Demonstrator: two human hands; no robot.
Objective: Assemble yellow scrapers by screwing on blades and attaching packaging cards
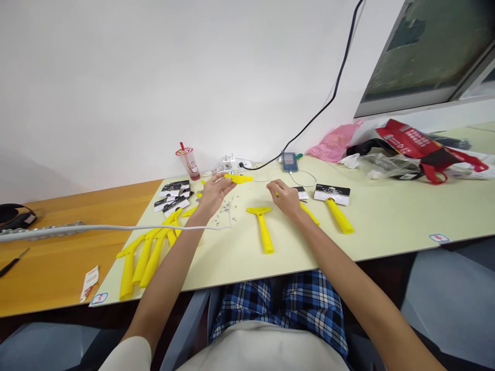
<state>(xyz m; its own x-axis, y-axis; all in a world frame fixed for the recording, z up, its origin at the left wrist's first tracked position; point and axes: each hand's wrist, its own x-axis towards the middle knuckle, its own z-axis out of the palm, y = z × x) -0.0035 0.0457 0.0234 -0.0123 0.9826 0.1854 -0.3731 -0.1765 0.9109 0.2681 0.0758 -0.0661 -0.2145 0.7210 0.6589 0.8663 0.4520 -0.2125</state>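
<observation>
My left hand [212,196] pinches a flat yellow plastic piece [240,179] by its left end, raised above the table. Across from it, my right hand [285,198] has thumb and fingers pressed together; whatever is between them is too small to make out. A yellow T-shaped scraper handle [264,232] lies on the table between my forearms. Small metal screws [226,207] are scattered near my left hand. Several more yellow scraper handles [152,250] lie left of my left forearm. To the right, another yellow handle [340,216] touches a black-and-white card [332,194].
More packaging cards [175,198] are piled at the left, near a cup with a straw [188,162]. A power strip [232,164] and a small device [289,161] stand by the wall. Bags [421,149] lie at right. A white cable [116,227] crosses the left foreground.
</observation>
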